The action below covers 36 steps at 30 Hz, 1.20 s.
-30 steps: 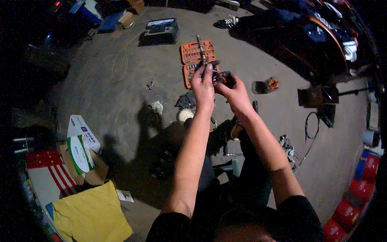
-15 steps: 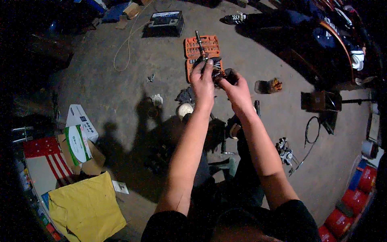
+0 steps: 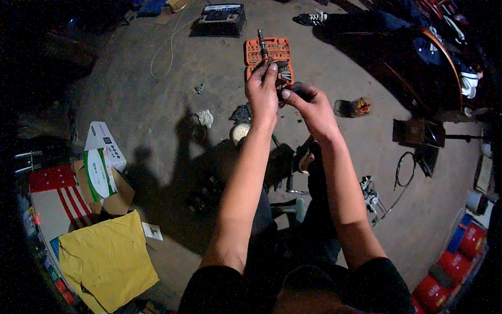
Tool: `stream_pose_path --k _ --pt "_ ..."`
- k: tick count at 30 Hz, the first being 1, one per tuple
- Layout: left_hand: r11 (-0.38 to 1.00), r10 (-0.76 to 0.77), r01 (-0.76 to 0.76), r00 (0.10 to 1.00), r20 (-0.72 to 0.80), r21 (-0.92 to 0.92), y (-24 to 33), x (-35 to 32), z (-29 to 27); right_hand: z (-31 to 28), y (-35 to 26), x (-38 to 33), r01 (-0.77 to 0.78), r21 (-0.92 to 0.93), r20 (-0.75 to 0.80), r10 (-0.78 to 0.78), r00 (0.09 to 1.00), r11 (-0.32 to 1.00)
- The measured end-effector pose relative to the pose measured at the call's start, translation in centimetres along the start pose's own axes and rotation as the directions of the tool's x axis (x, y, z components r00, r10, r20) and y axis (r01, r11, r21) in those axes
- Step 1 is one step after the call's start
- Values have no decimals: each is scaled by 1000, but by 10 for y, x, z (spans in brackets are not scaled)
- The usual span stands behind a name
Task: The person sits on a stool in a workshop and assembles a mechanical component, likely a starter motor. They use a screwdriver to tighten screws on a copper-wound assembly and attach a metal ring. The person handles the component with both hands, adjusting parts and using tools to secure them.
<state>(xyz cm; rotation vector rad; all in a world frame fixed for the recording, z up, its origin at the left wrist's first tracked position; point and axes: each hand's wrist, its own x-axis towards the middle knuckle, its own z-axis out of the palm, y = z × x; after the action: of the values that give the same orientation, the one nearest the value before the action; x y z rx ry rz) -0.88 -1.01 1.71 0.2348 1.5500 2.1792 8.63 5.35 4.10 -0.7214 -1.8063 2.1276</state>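
My left hand (image 3: 262,90) is closed round a dark metal shaft (image 3: 263,46), with the thumb laid along it. The shaft's narrow bright end points away from me, over an orange socket-set case (image 3: 282,44) lying spread on the floor. Close on the right, my right hand (image 3: 317,111) has its thumb and fingers bent round a small dark, partly coppery piece (image 3: 282,93). Fingers hide most of that piece, and whether it joins the shaft I cannot tell. Rows of sockets and bits show in the case; my hands cover part of its near half.
A car battery (image 3: 218,22) stands beyond, left of the case. Nearer lie a white bundle (image 3: 204,119), a dark rag (image 3: 241,113) and a copper-coloured coil part (image 3: 361,107). Boxes and a yellow cloth (image 3: 110,261) fill the near left; red containers (image 3: 455,264) line the near right.
The view has shifted slightly, moving most of the scene up. My right fingers and thumb are spread a little wider, and more of the case shows between my hands. The shaft stays in my left hand.
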Motion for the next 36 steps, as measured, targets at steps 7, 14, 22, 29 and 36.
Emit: stream_pose_path --k 7,14,22,29,36 --pt "987 5 5 998 65 -160 3 0 -4 0 2 1 -98 35 -59 100 993 995" --pt "993 42 -15 973 229 -118 13 -8 -2 9 2 -1 -106 182 3 108 994 977" --pt "984 -2 38 980 200 -173 5 -6 0 6 1 0 -238 643 74 251 965 728" --pt "977 -102 119 990 100 -178 -3 -7 2 12 8 3 -155 697 11 206 978 700" --pt "988 -95 104 992 78 -114 -1 -5 2 12 5 3 -121 533 -8 148 989 837"
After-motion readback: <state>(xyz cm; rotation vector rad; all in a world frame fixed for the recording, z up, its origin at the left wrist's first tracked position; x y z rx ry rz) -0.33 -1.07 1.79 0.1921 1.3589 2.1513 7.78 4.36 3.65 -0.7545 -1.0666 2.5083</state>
